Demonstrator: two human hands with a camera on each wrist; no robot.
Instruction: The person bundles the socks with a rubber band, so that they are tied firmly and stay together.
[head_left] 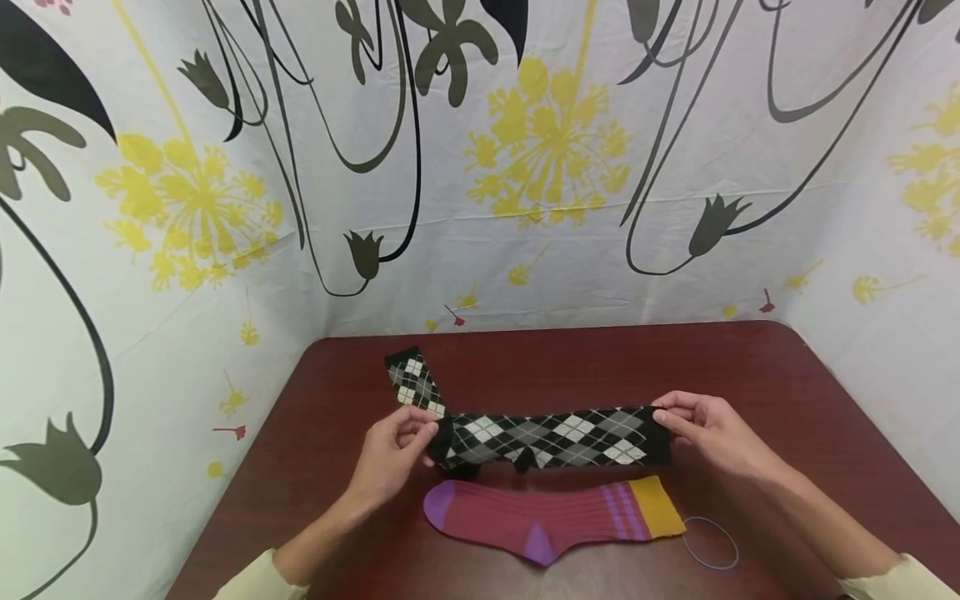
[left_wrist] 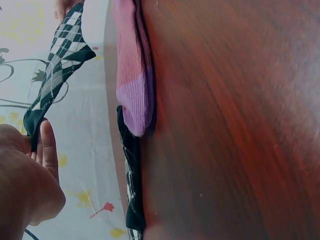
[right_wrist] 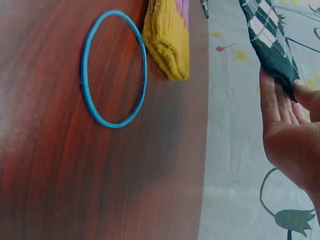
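A black, grey and white argyle sock is stretched level between both hands, raised off the table. My left hand pinches its black toe end, and my right hand pinches the black cuff between thumb and fingers. In the left wrist view the held sock runs up from the left hand. The right wrist view has the right hand gripping the cuff corner. Behind the left hand lies a second argyle sock, partly hidden by the held one.
Nearest me on the dark red wooden table lies a pink sock with purple toe and heel and a mustard cuff. A thin blue ring lies beside that cuff. Flower-printed white cloth hangs around the table's back and sides.
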